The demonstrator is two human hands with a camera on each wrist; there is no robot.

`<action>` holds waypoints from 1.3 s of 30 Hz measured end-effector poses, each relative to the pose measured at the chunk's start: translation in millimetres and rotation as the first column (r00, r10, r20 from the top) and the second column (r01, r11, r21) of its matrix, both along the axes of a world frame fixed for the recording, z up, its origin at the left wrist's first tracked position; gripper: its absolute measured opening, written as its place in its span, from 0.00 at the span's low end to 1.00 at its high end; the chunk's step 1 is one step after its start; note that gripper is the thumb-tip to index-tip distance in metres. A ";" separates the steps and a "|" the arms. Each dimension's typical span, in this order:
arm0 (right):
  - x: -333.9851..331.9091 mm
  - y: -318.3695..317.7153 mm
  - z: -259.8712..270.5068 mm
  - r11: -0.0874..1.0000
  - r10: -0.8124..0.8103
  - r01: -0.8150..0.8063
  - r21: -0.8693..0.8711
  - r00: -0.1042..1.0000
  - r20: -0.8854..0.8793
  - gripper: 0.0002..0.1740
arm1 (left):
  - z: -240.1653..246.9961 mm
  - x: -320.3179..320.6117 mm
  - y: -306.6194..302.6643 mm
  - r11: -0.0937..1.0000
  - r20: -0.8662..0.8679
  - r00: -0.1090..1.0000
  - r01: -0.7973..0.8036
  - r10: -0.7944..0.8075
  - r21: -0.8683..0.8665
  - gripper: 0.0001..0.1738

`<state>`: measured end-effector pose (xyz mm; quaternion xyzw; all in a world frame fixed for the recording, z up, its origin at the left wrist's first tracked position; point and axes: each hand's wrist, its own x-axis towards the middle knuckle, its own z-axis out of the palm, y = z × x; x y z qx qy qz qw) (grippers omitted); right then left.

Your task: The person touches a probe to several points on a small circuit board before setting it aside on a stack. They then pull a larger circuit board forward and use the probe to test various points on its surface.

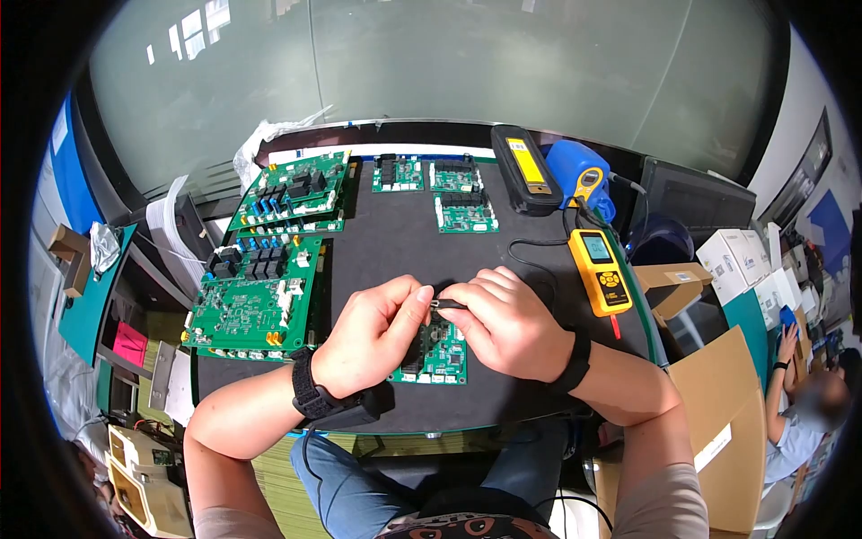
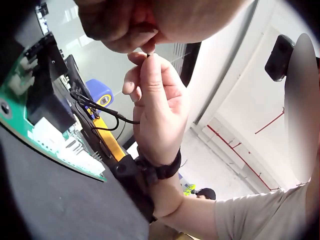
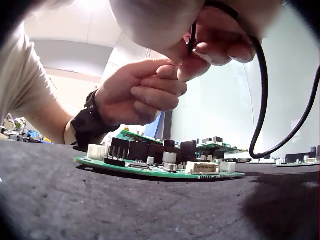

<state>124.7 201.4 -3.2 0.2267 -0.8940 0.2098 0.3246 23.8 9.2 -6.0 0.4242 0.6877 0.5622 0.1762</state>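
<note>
Close over a green circuit board (image 1: 444,357), both hands meet fingertip to fingertip. The right hand (image 1: 507,323) pinches the black end of a cable (image 1: 446,304), whose small metal tip points towards the left hand. The left hand (image 1: 373,328) has its fingers curled, thumb against index finger, right at that tip; the fingers hide much of the contact. In the right wrist view the black cable (image 3: 261,95) loops down from the right hand. The board lies flat below, with white connectors (image 3: 202,167) and black blocks along it.
Stacked larger green boards (image 1: 251,301) stand on the left of the dark mat (image 1: 377,242). Smaller boards (image 1: 467,213) lie at the back. On the right are a yellow handheld meter (image 1: 600,272), a black case (image 1: 525,171) and a blue device (image 1: 577,171). Cardboard boxes (image 1: 718,395) stand beyond.
</note>
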 end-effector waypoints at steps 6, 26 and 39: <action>-2.0 2.7 -1.7 0.998 0.050 -0.051 0.021 0.998 0.026 0.09 | -1.0 -0.1 0.0 0.999 -0.045 0.999 0.007 -0.008 -0.036 0.18; -0.2 -0.3 1.3 1.000 0.025 -0.025 0.005 0.999 0.027 0.09 | -0.8 -1.0 -0.5 1.000 0.136 0.990 -0.018 0.019 -0.009 0.25; -0.9 0.1 1.2 1.000 0.000 0.000 0.006 1.000 0.011 0.08 | -1.2 -1.5 0.1 0.999 0.045 0.999 -0.008 0.010 -0.043 0.23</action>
